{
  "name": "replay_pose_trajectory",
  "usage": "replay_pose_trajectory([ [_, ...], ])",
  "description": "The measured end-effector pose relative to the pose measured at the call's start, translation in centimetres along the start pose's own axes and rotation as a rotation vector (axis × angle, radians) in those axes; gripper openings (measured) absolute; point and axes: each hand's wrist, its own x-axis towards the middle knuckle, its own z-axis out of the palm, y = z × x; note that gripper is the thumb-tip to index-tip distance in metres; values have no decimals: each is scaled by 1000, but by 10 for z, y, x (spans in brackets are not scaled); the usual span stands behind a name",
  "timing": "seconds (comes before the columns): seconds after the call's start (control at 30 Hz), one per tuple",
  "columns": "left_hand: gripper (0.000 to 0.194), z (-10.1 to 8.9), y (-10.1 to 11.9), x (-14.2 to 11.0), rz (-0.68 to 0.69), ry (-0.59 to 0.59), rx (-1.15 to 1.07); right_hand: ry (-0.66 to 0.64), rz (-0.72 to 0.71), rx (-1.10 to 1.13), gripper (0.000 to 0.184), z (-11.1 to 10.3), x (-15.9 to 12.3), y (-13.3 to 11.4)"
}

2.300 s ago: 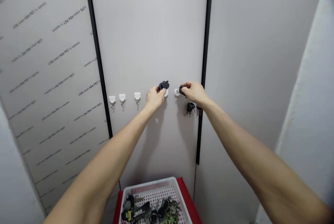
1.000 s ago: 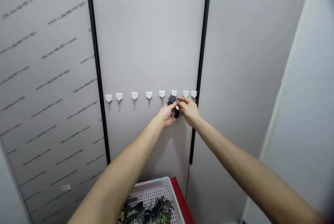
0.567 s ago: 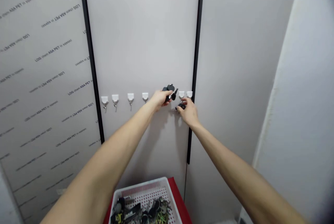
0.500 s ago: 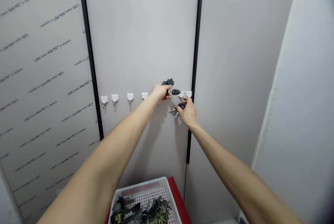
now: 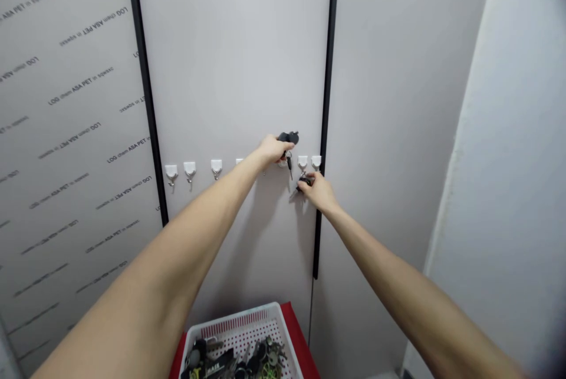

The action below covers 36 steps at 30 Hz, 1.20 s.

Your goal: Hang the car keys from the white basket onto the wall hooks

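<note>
My left hand (image 5: pixel 274 151) is up against the pale grey panel (image 5: pixel 247 61), fingers closed around a black key fob (image 5: pixel 288 138). A slim metal key (image 5: pixel 289 165) hangs down just below the fob, beside my fingertips. My hand covers part of the row of white adhesive hooks (image 5: pixel 216 168), and I cannot tell whether the fob's ring is on a hook.

My right hand (image 5: pixel 319 192) is pinched together on a small dark bunch of keys (image 5: pixel 304 182), just beneath the hook (image 5: pixel 302 162) second from the right end of the row. A silver key (image 5: pixel 294 194) pokes out to the left of my fingers. I cannot tell whether this bunch is caught on the hook.

My two hands are apart, with the fob higher than the bunch. Below them, a white perforated plastic basket (image 5: pixel 230 323) sits on a red surface (image 5: pixel 288 315), holding a heap of keys and key tags (image 5: pixel 252 361). A black vertical strip (image 5: pixel 325 131) runs down just right of the hooks.
</note>
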Motion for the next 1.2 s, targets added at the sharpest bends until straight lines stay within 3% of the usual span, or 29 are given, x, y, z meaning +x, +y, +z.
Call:
replay_pose_trajectory([
  [0.1, 6, 2, 1, 6, 127, -66, 166, -40, 46, 67, 29, 6, -3, 8],
  [0.27, 7, 6, 5, 14, 247, 58, -26, 106, 36, 214, 26, -15, 25, -1],
  [0.43, 6, 4, -7, -17, 261, 3, -88, 89, 29, 361, 19, -35, 45, -16],
  [0.53, 5, 0, -42, -60, 145, -110, 27, -35, 104, 396, 12, -42, 40, -18],
  [0.63, 11, -3, -98, -110, -21, -316, 137, -191, 155, 399, 6, -47, 35, -19],
  [0.8, 22, 1, -183, -186, -255, -433, 365, -89, 115, 495, 11, -47, 43, -42],
  [0.9, 29, 3, -209, -219, -302, -441, 544, -189, 32, 466, 13, -44, 41, -59],
  [1.03, 32, 4, -225, -240, -301, -462, 682, -384, -68, 436, 15, -38, 9, -57],
  [1.2, 37, 3, -237, -244, -355, -504, 754, -716, 36, 365, 21, -1, -88, -3],
])
